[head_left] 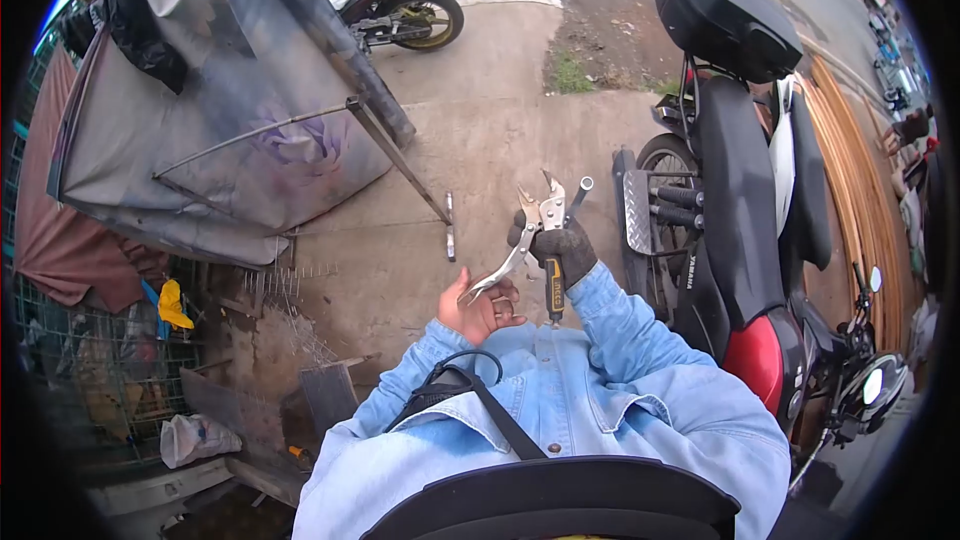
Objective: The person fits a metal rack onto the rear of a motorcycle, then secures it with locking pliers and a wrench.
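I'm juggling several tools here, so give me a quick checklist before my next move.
1. Right hand protected: ok, wearing a dark glove.
2. Left hand protected: not ok, it is bare.
3. Locking pliers in hand: ok, the right hand holds them.
4. Pliers' jaws free: ok, they stand apart with nothing visible between them.
5. Right hand holding one tool only: not ok, it also holds a yellow-and-black handle and a ring-ended tool.
6. Left hand touching the pliers: cannot tell.

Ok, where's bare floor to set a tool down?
Bare concrete lies beyond the gloved right hand, between the metal frame and the near motorcycle. The picture's lower left is crowded with a white bag and dark board; that hand holds pliers.
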`<state>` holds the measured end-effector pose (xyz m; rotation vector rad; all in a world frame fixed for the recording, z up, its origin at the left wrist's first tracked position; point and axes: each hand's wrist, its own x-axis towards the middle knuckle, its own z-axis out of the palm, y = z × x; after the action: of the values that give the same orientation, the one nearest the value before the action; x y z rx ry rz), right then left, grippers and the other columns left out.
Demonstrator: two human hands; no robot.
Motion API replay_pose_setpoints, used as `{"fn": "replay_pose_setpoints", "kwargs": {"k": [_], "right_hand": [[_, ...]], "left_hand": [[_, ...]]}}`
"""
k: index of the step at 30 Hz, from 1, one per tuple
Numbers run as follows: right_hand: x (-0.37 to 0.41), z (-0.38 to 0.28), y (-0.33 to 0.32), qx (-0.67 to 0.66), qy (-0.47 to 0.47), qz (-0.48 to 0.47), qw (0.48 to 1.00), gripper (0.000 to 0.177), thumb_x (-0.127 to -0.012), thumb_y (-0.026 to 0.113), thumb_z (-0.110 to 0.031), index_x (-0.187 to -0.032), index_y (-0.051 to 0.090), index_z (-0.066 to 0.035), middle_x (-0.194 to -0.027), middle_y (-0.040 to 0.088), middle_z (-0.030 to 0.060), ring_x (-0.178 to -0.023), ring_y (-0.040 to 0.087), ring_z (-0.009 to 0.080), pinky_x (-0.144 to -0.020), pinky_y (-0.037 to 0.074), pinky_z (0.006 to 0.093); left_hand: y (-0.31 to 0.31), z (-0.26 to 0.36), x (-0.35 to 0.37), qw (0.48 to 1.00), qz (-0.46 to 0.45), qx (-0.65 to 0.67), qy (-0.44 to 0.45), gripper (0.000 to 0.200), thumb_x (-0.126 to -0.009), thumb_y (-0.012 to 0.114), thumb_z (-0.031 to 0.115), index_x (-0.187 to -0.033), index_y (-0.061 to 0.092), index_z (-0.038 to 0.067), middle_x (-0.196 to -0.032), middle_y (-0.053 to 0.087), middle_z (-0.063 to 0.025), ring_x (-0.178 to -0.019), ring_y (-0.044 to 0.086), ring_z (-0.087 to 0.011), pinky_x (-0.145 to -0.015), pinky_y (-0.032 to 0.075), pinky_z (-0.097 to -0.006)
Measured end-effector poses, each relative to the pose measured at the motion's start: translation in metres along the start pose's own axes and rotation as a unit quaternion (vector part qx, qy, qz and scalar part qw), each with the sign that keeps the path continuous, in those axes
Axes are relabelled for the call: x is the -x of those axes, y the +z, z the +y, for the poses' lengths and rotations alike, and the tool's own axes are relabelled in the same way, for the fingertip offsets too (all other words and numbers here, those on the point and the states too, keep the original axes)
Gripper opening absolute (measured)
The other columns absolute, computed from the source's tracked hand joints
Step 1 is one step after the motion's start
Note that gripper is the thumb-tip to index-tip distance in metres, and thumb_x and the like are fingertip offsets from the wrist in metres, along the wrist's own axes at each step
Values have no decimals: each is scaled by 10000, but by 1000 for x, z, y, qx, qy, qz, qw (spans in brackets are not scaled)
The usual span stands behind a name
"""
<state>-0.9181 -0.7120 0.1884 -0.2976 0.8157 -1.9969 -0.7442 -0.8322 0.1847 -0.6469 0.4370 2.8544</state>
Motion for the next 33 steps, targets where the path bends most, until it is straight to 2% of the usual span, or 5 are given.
{"fn": "replay_pose_setpoints", "kwargs": {"k": [11,19,27,32,33], "right_hand": [[-236,-76,-119,-67,-140,166,974,395,-684,545,-3,-1077,531,29,-945,624,170,-804,621,246,-689,521,308],[-434,-169,-134,-16,-177,192,965,379,-686,556,7,-1065,543,8,-901,634,157,-711,621,220,-566,526,299],[-616,-244,-213,-71,-168,168,969,355,-715,563,-3,-1070,547,9,-913,634,159,-735,624,214,-574,524,298],[-759,-298,-289,-14,-190,168,967,372,-703,550,45,-1073,532,7,-903,633,157,-697,621,193,-536,514,286],[-789,-326,-287,-2,-205,150,967,372,-701,555,39,-1072,533,8,-903,633,155,-692,618,191,-536,513,285]], "left_hand": [[-11,105,-235,986,-80,-134,-66,454,-948,373,471,-961,545,51,-756,528,-50,-527,488,-132,-692,498,-384],[56,275,-384,866,55,-463,181,263,-908,556,309,-891,482,57,-756,521,-32,-619,556,-133,-642,523,-350],[78,409,-545,977,-27,-210,10,251,-920,531,293,-986,506,52,-717,507,-33,-565,504,-112,-577,513,-324],[69,496,-703,732,90,-630,244,141,-854,597,37,-856,457,55,-721,516,-31,-578,505,-84,-441,461,-241],[91,518,-725,853,73,-482,187,142,-896,574,145,-921,496,28,-744,540,-48,-624,554,-116,-527,498,-270]]}}
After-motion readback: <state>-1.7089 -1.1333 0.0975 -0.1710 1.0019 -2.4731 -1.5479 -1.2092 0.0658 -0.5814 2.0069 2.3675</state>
